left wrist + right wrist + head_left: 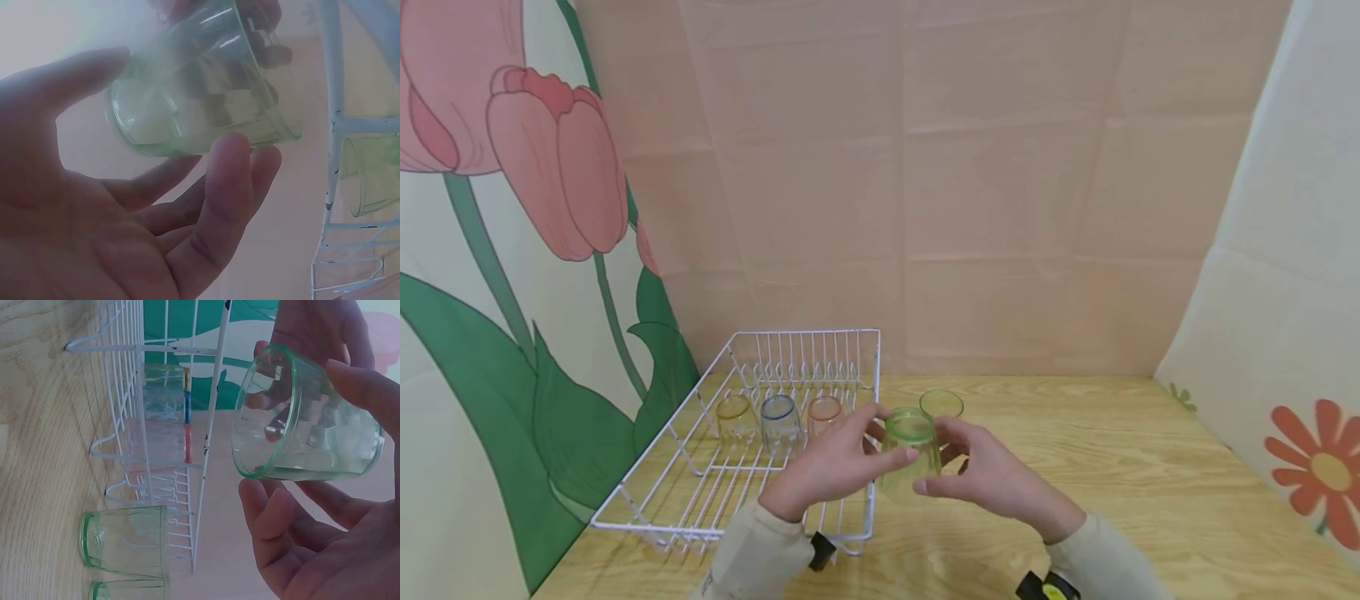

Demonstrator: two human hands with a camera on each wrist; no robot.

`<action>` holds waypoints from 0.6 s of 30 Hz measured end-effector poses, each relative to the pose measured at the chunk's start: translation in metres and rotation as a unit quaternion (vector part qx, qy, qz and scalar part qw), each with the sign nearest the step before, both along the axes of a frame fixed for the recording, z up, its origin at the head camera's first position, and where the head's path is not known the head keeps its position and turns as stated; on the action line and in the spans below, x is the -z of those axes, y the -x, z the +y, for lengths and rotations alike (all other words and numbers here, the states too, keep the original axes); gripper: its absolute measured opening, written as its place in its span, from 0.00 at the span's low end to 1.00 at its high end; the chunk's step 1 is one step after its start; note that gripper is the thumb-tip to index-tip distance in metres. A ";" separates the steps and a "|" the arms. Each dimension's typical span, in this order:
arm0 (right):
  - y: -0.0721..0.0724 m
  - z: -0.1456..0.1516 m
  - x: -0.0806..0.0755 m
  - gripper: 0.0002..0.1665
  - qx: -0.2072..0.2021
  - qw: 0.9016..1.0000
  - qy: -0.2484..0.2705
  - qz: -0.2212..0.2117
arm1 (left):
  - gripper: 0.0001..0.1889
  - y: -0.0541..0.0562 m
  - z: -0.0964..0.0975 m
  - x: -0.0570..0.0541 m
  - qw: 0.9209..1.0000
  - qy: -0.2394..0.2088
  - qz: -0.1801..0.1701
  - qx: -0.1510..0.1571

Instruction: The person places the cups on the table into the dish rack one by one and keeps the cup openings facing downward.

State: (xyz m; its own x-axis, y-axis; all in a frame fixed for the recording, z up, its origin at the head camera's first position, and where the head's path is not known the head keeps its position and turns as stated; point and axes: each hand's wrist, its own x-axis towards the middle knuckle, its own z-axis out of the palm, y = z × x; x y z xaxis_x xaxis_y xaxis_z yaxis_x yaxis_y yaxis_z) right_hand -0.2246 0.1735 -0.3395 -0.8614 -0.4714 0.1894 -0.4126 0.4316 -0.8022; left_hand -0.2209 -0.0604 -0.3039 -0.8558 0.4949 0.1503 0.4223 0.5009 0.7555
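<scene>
Between both hands is a green glass (910, 454), tilted in the wrist views, its narrow base up and wide mouth toward the table. My left hand (850, 458) holds it from the left, thumb across the near side. From the right, my right hand (992, 471) grips it, thumb on the near wall and fingers behind. Another green glass (942, 403) stands on the table just beyond; the right wrist view shows two green glasses (125, 540) there. A yellow-rimmed glass (737, 423), a blue-rimmed glass (781, 425) and a pink-rimmed glass (824, 410) sit in the rack.
The white wire dish rack (872, 500) stands on the wood-grain table (1075, 483), left of the held glass; my left forearm reaches over its near right part. A peach cloth backdrop (1000, 208) closes off the back, with flower-printed panels at both sides.
</scene>
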 end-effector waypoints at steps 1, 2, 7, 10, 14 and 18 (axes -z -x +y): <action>0.000 0.000 0.000 0.33 -0.001 1.000 0.000 -0.002 | 0.28 0.000 0.000 0.000 1.000 0.002 -0.001 0.001; 0.000 0.001 0.000 0.33 -0.002 1.000 0.001 -0.006 | 0.29 0.000 0.000 0.001 1.000 0.004 -0.002 0.002; 0.000 0.002 0.002 0.40 -0.006 1.000 -0.001 -0.012 | 0.30 -0.002 0.001 0.001 1.000 0.015 -0.001 0.008; -0.001 0.001 0.002 0.41 -0.006 1.000 -0.003 -0.007 | 0.30 -0.002 0.002 0.001 1.000 0.017 -0.002 0.015; -0.001 0.001 0.002 0.42 -0.005 1.000 -0.007 0.001 | 0.31 -0.002 0.003 0.003 1.000 0.011 -0.005 0.020; 0.000 0.001 0.003 0.42 -0.004 1.000 -0.013 0.005 | 0.30 -0.001 0.003 0.004 1.000 0.007 0.004 0.018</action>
State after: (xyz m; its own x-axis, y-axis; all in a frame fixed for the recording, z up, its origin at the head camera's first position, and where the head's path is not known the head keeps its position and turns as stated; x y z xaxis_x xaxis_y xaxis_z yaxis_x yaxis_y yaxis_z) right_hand -0.2242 0.1740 -0.3427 -0.8551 -0.4840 0.1858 -0.4249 0.4490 -0.7861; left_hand -0.2194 -0.0571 -0.3079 -0.8359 0.5284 0.1488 0.4461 0.4960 0.7449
